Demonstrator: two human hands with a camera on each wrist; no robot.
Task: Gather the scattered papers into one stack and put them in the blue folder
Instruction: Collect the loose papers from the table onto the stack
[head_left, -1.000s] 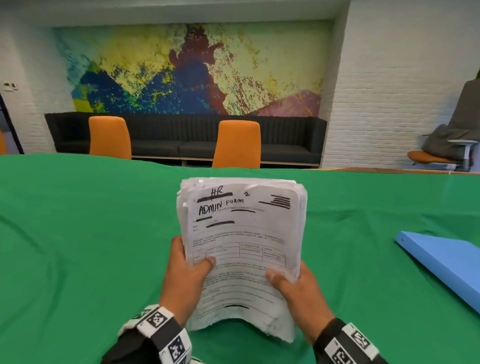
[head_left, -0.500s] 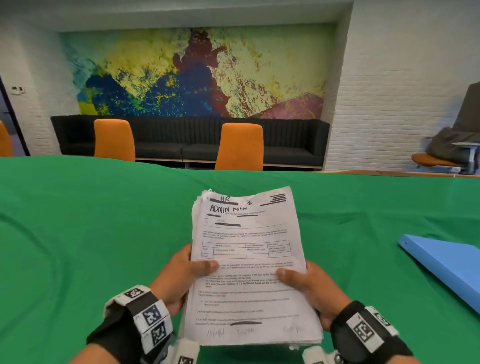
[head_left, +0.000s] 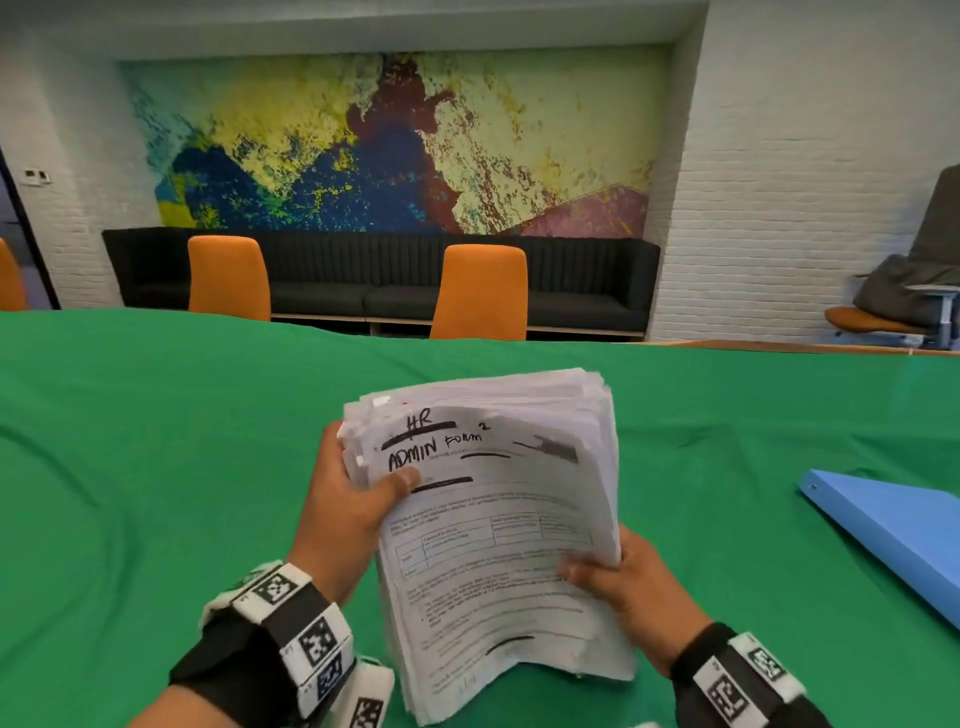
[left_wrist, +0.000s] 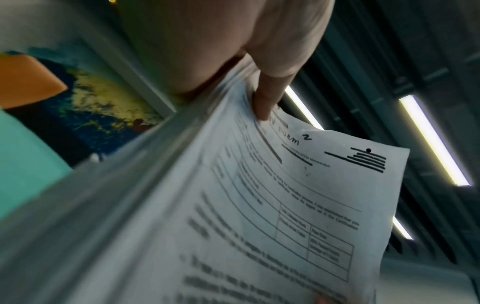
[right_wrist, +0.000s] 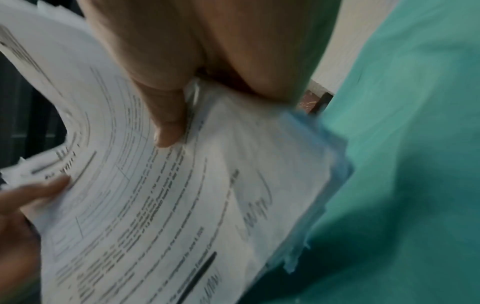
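Both hands hold a thick stack of white papers (head_left: 498, 525) upright above the green table, its top sheet marked "HR ADMIN FORM". My left hand (head_left: 358, 499) grips the stack's upper left edge, thumb on the front sheet. My right hand (head_left: 618, 577) pinches the lower right edge, thumb on the page. The stack's bottom edge bends near the cloth. In the left wrist view the thumb (left_wrist: 267, 98) presses the papers (left_wrist: 285, 205). In the right wrist view my thumb (right_wrist: 168, 123) lies on the blurred stack (right_wrist: 155, 205). The blue folder (head_left: 893, 530) lies shut at the right.
A green cloth (head_left: 156, 467) covers the wide table. Two orange chairs (head_left: 480, 291) stand behind its far edge, before a black bench (head_left: 384, 280) and a painted wall. Another chair with grey cloth (head_left: 904, 301) stands at the far right.
My left hand has slid up from the lower left side of the stack to its upper left edge. The stack has tipped more upright and its lower edge now bends.
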